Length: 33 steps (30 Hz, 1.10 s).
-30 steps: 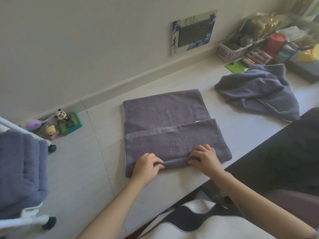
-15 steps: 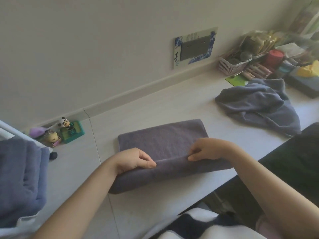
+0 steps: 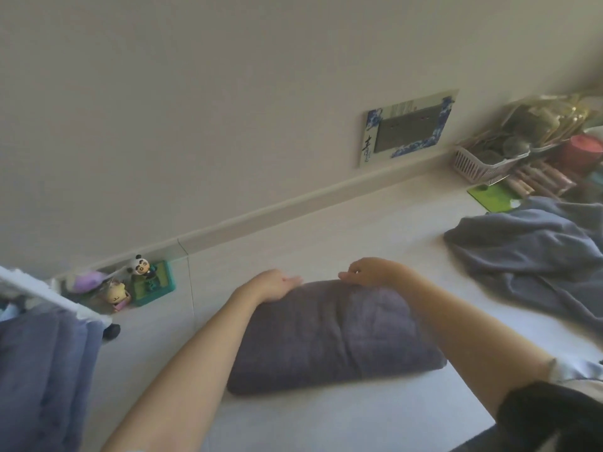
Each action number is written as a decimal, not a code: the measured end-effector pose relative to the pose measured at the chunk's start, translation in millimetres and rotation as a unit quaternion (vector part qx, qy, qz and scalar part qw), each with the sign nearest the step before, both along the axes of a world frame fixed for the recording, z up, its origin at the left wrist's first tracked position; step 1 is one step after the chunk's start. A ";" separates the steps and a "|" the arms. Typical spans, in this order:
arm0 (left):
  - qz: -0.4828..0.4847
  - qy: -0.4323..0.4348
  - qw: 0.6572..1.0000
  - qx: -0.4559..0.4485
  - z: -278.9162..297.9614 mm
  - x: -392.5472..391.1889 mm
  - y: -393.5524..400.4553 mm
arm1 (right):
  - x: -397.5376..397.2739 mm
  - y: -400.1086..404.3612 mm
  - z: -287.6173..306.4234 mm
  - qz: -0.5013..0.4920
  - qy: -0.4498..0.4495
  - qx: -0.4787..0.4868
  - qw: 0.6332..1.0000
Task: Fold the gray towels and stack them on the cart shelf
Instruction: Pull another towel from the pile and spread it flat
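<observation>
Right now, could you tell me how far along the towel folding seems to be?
Done: folded towels already sit stacked in the cart at left. In hand: the left hand and right hand rest on the far edge of a folded gray towel on the counter. Left: moving it to the cart, then folding the crumpled towel at right.

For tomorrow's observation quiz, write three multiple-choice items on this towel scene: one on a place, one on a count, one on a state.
1. Where is the panda figurine?
A. by the wall, left of the folded towel
B. on the crumpled towel
C. in the pink basket

2. How many hands rest on the folded towel?
A. none
B. one
C. two

3. What is the state of the towel at right?
A. folded
B. crumpled
C. rolled

Key: 1 A, it stands at the baseboard; 2 C, left hand and right hand press its far edge; 3 B, it lies in loose heaps.
</observation>
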<state>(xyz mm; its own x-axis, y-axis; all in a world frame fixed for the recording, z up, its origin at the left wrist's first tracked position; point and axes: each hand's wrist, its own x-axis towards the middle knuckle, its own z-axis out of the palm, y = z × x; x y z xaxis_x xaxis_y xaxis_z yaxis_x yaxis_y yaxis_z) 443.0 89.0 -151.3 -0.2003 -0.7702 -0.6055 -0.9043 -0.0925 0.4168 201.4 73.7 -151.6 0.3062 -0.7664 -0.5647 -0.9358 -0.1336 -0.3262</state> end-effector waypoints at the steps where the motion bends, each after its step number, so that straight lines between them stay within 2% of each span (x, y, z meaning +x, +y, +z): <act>1: -0.008 -0.014 1.000 -0.002 -10.9 -1.0 -3.1 | -0.9 -3.2 -10.2 -0.008 0.004 0.003 1.000; 4: -0.066 -0.077 0.994 -0.048 -31.7 -2.1 1.0 | -7.2 0.6 -29.0 0.014 0.036 -0.020 0.999; 8: -0.093 -0.135 0.973 -0.161 -46.4 -12.3 8.1 | -5.0 14.3 -43.8 0.014 0.082 -0.146 0.986; 10: -0.082 -0.135 0.956 -0.247 -55.2 -24.6 24.0 | 7.0 36.1 -53.6 -0.005 0.063 -0.259 0.964; 12: -0.072 -0.095 0.943 -0.310 -64.5 -38.4 45.1 | 22.4 62.8 -64.8 -0.011 -0.001 -0.326 0.945; 15: -0.083 -0.119 0.945 -0.292 -83.0 -40.0 71.7 | 27.0 95.1 -81.8 -0.009 0.000 -0.305 0.952; 19: -0.025 -0.155 0.949 -0.274 -98.1 -12.0 82.5 | -0.2 100.8 -94.3 -0.089 0.051 -0.258 0.961; 22: 0.015 -0.163 0.951 -0.261 -97.9 -1.0 84.2 | -14.4 99.2 -96.6 -0.141 0.071 -0.238 0.958; 27: 0.052 -0.149 0.951 -0.267 -98.5 1.6 85.5 | -20.9 97.6 -93.2 -0.167 0.083 -0.230 0.955; 30: 0.179 -0.119 0.935 -0.282 -93.0 6.5 88.7 | -14.1 95.4 -87.4 -0.191 0.030 -0.229 0.954; 33: 0.290 -0.107 0.921 -0.238 -74.6 14.4 96.9 | 9.1 102.7 -79.0 -0.219 -0.115 -0.259 0.934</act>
<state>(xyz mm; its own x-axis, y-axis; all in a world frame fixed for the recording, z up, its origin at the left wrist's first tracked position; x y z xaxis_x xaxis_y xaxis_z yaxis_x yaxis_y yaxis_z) 457.4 185.9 -225.9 0.4124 -0.8986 -0.1499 -0.8266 -0.4382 0.3530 210.5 176.4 -230.6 -0.0332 -0.9986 -0.0409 -0.8508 0.0497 -0.5231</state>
